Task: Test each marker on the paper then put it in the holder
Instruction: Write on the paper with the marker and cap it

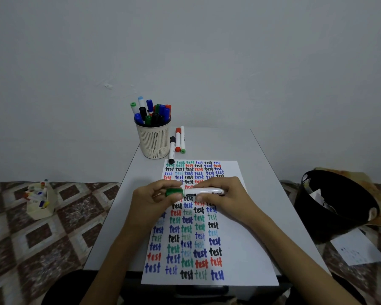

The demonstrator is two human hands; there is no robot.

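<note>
The left hand (151, 200) and the right hand (224, 199) hold one green marker (204, 191) level between them, above the paper (240, 249).

- Left hand: fingers and thumb are curled round the green cap (174, 192) at the marker's left end.
- Right hand: fingers and thumb are curled round the white barrel at the marker's right end.
- The cap meets the barrel; whether it is fully seated cannot be told.

The paper lies on the table (262, 172) under both hands and runs from beyond them back toward the person. It carries rows of the word "test" in black, blue, green and red.

The holder (154, 142), a cream slotted cup, stands on the table beyond the left hand, well apart from it. It is packed with upright markers (152, 111).

Beyond the hands, just right of the holder, lie three loose markers: a black marker (172, 150), a red marker (178, 139) and a green-ended marker (182, 139).

On the floor, a small box (51, 205) of markers sits far left of the left hand, and a black bin (330, 205) far right of the right hand.
</note>
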